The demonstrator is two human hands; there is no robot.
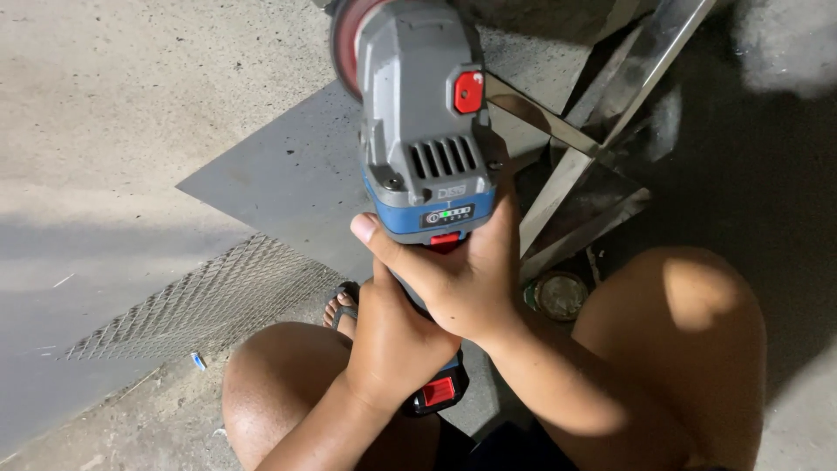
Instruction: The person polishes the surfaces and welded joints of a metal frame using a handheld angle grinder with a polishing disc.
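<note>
Both hands are clamped on the cordless angle grinder (pixel 425 131): right hand (pixel 458 270) just above left hand (pixel 392 336), metal sheet (pixel 288 179) beyond.

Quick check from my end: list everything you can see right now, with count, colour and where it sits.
angle grinder: one, grey and blue with red buttons, centre, gripped by both hands
metal sheet: one, grey, flat on the floor under the grinder
wire mesh: one piece, grey, left on the floor
metal frame: one, bare steel bars, upper right
round tin: one, greenish rim, beside the right knee
concrete floor: grey
sandal: one, dark, on a foot
left hand: around the grinder's handle
right hand: around the grinder's body
</note>
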